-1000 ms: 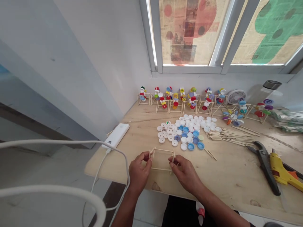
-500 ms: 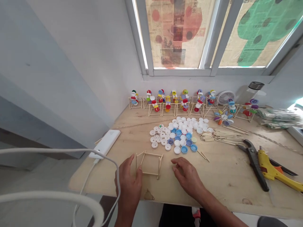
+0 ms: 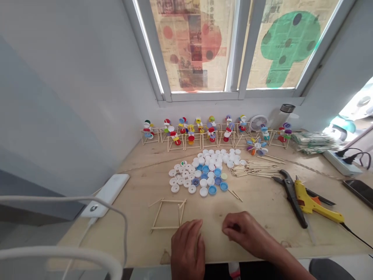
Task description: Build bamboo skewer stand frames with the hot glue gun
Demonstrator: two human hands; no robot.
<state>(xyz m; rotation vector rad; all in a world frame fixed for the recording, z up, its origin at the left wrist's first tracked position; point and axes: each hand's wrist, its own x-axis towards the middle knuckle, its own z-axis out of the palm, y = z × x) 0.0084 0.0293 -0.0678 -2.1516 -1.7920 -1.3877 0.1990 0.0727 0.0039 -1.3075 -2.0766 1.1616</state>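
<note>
My left hand (image 3: 189, 247) lies at the front edge of the wooden table with its fingers stretched out and nothing in it. Just beyond its fingertips stands a small stick frame (image 3: 166, 228). To the right, my right hand (image 3: 241, 231) rests on the table with its fingers curled; whether anything is inside them is hidden. Bottle caps, mostly white (image 3: 185, 174) with some blue ones (image 3: 212, 189), are spread behind the frame. Two loose sticks (image 3: 235, 195) lie beside the caps, and a pile of sticks (image 3: 259, 168) is farther back.
Cap-and-stick models (image 3: 190, 136) line the back by the wall. At the right are black cutters (image 3: 293, 198), a yellow glue gun (image 3: 317, 206), a power strip (image 3: 342, 162) and a phone (image 3: 359, 188). A white power bank (image 3: 106, 194) with a cable is at the left.
My left hand has left the stick frame's left side and moved right, in front of it. My right hand's fingers have curled in more. The view has turned to the right.
</note>
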